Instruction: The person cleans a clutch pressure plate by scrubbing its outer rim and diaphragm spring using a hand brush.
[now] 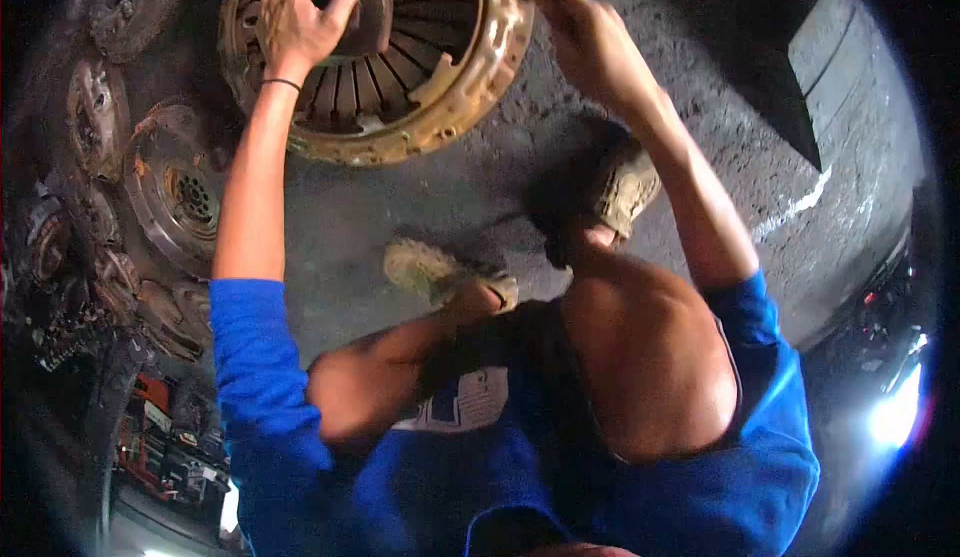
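Note:
A large round clutch cover (470,97) with a rusty rim and dark radial fingers lies on the floor at the top centre. My left hand (305,17) is over its left part, with thumb and fingers curved around a dark, curved metal piece (372,12) near the middle of the cover. At the right of the rim, my right hand (590,42) grips a thin yellowish thing that runs to the top edge of the view; most of it is hidden or cut off.
Several worn discs and metal parts lie along the left, among them a round disc (180,192). My shoes (628,192) and bent knees are below the cover. A dark angular object (790,107) stands at the upper right. Red equipment (150,407) is at the lower left.

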